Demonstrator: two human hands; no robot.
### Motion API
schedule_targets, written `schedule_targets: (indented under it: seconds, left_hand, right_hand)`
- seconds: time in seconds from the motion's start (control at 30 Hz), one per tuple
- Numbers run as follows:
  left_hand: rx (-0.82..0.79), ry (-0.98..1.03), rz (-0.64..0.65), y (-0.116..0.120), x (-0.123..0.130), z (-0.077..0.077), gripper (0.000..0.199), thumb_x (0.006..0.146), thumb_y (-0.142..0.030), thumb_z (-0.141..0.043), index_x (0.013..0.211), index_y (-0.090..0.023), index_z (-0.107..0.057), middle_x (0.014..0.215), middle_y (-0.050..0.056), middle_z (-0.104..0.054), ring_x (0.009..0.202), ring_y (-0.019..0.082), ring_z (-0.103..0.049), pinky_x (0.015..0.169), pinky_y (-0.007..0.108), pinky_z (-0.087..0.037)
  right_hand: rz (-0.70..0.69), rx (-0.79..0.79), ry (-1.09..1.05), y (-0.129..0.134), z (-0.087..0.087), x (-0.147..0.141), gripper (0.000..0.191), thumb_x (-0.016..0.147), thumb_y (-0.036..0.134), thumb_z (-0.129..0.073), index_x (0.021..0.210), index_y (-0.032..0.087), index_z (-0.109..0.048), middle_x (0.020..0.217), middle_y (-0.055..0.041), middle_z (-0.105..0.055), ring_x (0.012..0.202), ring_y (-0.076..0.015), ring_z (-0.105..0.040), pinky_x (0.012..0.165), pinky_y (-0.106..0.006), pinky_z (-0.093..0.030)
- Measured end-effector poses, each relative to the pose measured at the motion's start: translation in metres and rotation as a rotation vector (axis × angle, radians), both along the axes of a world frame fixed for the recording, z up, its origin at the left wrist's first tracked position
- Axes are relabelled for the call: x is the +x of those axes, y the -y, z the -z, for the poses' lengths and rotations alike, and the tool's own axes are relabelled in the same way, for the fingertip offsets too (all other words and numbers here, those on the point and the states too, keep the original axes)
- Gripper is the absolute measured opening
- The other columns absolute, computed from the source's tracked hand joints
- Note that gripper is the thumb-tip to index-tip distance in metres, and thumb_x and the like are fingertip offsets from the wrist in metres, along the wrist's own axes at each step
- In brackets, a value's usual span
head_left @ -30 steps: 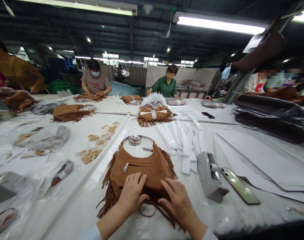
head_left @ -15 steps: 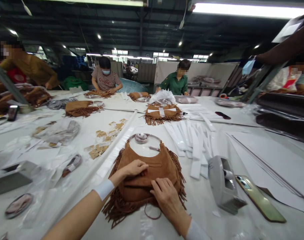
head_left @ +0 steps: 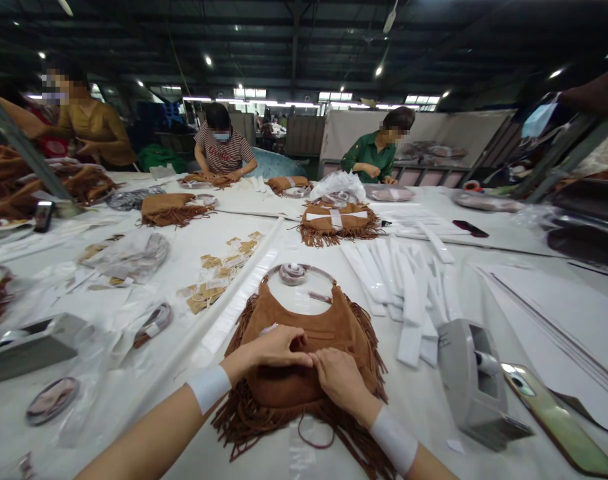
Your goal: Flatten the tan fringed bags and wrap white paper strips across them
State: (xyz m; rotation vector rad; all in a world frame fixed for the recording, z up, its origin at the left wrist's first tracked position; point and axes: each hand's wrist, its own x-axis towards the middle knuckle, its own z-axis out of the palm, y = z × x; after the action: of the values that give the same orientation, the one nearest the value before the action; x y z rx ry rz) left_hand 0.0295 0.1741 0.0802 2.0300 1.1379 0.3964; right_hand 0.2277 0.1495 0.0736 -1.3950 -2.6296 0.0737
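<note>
A brown suede bag with fringe (head_left: 329,327) lies flat on the white table (head_left: 434,413) right in front of me, its wrapped ring handle (head_left: 293,273) pointing away. My left hand (head_left: 274,347) rests on the middle of the bag, fingers curled by the zip line. My right hand (head_left: 341,380) presses on the bag just beside it, fingertips touching the left hand. Both wrists wear white bands. A thin dark cord loop (head_left: 317,433) lies under the fringe at the near edge.
A grey tape dispenser (head_left: 471,383) and a phone (head_left: 559,417) lie to the right. White foam strips (head_left: 409,287) spread behind them. Tan tags (head_left: 219,273) and bagged parts (head_left: 129,257) sit left. Another fringed bag (head_left: 337,220) lies further back. Several people work at the far side.
My hands have come together on the bag's middle; the left hand moved up from the lower edge to the zip area. The camera has shifted left and down.
</note>
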Motion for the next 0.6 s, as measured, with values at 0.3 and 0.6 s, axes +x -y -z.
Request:
schedule_targets:
  seconds: [0.3, 0.6]
  left_hand:
    - [0.008, 0.126, -0.035, 0.014, 0.017, 0.008, 0.027, 0.088, -0.027, -0.049, 0.062, -0.016, -0.049, 0.06, -0.003, -0.051, 0.059, 0.01, -0.042, 0.057, 0.023, -0.029]
    - [-0.272, 0.176, 0.058, -0.004, 0.018, 0.015, 0.035, 0.086, -0.041, -0.049, 0.061, -0.017, -0.046, 0.052, -0.008, -0.034, 0.049, 0.008, -0.028, 0.046, 0.024, -0.021]
  right_hand:
    - [-0.112, 0.211, -0.329, 0.015, -0.006, 0.021, 0.018, 0.094, 0.029, -0.048, 0.085, 0.019, -0.06, 0.083, -0.0036, -0.066, 0.077, -0.0161, -0.058, 0.073, -0.03, -0.042]
    - [-0.179, 0.392, -0.102, 0.036, 0.013, 0.031, 0.047, 0.081, 0.049, -0.062, 0.111, 0.012, -0.057, 0.106, -0.0138, -0.063, 0.094, -0.0258, -0.055, 0.085, -0.042, -0.044]
